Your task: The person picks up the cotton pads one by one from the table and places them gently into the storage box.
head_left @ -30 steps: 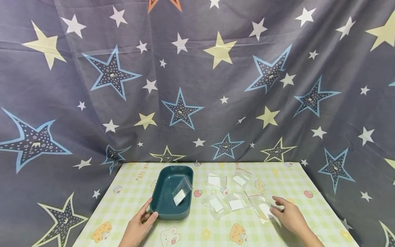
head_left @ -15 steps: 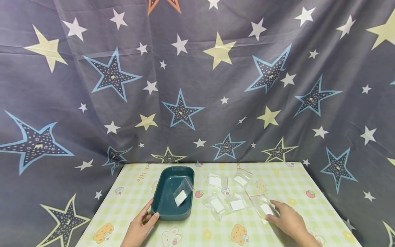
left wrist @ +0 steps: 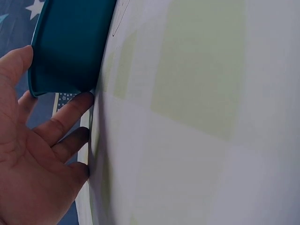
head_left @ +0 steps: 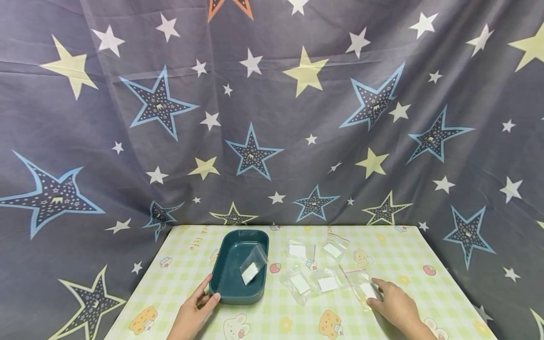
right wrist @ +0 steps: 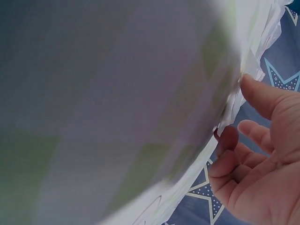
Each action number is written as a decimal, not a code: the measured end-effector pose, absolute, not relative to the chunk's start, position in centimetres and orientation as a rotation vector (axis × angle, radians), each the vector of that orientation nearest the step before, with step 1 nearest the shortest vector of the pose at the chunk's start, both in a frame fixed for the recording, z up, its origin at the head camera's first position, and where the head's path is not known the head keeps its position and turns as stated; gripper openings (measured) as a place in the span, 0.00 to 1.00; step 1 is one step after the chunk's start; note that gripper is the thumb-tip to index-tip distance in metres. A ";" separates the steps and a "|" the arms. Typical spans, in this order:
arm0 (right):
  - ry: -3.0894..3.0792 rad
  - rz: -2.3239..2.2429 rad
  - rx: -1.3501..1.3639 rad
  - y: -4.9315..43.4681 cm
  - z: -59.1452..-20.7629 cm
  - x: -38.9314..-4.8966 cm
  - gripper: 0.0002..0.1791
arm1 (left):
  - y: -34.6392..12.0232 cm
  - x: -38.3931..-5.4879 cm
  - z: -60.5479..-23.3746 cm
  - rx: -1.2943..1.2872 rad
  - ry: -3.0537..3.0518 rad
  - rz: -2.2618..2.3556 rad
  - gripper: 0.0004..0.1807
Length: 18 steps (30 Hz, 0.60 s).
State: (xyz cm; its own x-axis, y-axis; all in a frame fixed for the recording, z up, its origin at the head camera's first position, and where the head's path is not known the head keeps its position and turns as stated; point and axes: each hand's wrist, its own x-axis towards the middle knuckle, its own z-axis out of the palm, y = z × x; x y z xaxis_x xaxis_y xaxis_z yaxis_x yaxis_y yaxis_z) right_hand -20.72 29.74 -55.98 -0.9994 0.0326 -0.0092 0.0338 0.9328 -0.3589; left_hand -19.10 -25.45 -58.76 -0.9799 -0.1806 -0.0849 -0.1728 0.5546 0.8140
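My left hand [head_left: 193,309] holds the near-left corner of a dark teal rectangular dish [head_left: 231,269], its thumb on the near side and index finger along the left side. In the left wrist view the fingers [left wrist: 70,117] reach below the dish's wall [left wrist: 70,51]. Inside the dish lies a small clear zip bag with a white piece [head_left: 250,273]. My right hand [head_left: 397,304] is at the right edge of another clear zip bag [head_left: 366,289]. Its thumb and index finger stand apart, touching the bag. The right wrist view shows the thumb [right wrist: 258,91] against the bag's edge.
Several more clear zip bags with white pieces, such as the near-middle bag [head_left: 328,284] and the far bag [head_left: 333,250], lie between dish and right hand. A green checked cloth [head_left: 263,323] covers the table. A star-patterned curtain [head_left: 272,108] hangs behind.
My right hand has moved left onto the edge of the nearest bag, which has shifted slightly. The left hand stays at the dish's corner.
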 end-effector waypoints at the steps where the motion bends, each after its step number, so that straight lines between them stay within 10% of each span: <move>1: 3.086 -0.568 0.057 29.7 -56.0 -20.7 0.39 | -25.5 -19.1 -58.8 0.313 -2.763 -1.444 0.47; 18: 3.111 -0.561 0.092 29.5 -56.0 -20.6 0.37 | -25.6 -19.2 -58.9 0.308 -2.773 -1.427 0.47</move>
